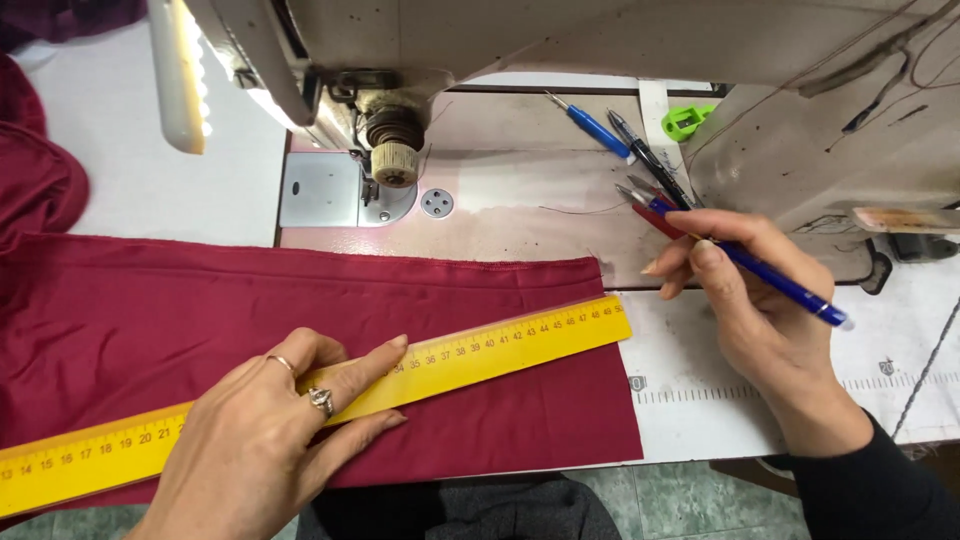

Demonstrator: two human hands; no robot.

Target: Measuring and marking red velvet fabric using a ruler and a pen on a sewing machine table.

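The left hand (262,440) pressed flat on a yellow ruler (330,392) lying slantwise across dark red cloth (200,310) on the desk (700,385), while the right hand (745,290) gripped a blue pen (770,278) beside the cloth's end; firm downward pressure would likely keep the ruler from slipping.

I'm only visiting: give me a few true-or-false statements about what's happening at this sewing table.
1. The left hand presses a yellow ruler onto dark red fabric. True.
2. The right hand holds scissors. False: it holds a blue pen.
3. The ruler lies across the fabric. True.
4. The fabric sits under the sewing machine needle. False: it lies in front, nearer the person.
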